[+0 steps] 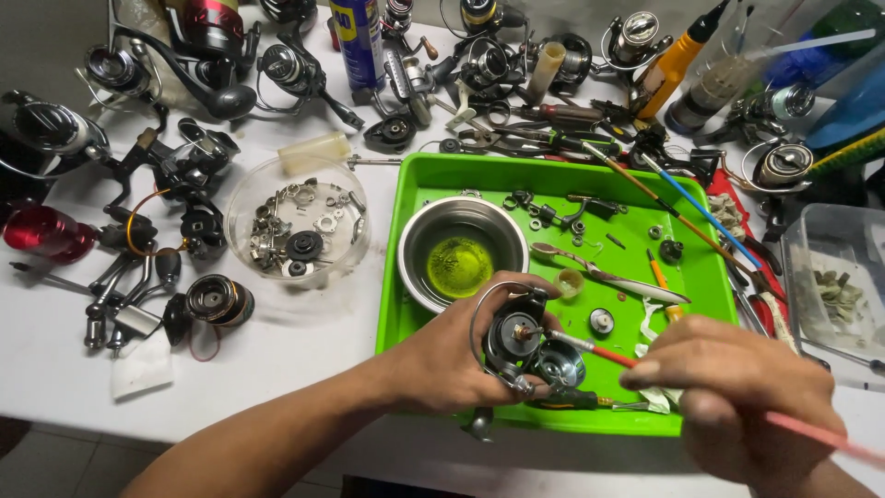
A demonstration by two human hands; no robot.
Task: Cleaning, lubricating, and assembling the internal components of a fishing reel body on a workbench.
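My left hand grips a black spinning fishing reel over the near edge of a bright green tray. The reel's rotor and wire bail face up. My right hand holds a thin red-handled brush whose tip touches the reel's centre shaft. A steel bowl with yellow-green liquid stands in the tray just beyond the reel. Small parts, a spoon and a small cap lie in the tray to the right.
A clear round dish of small metal parts sits left of the tray. Several fishing reels and handles crowd the white table's left and back. A blue spray can, an orange bottle, screwdrivers and a clear plastic box stand behind and right.
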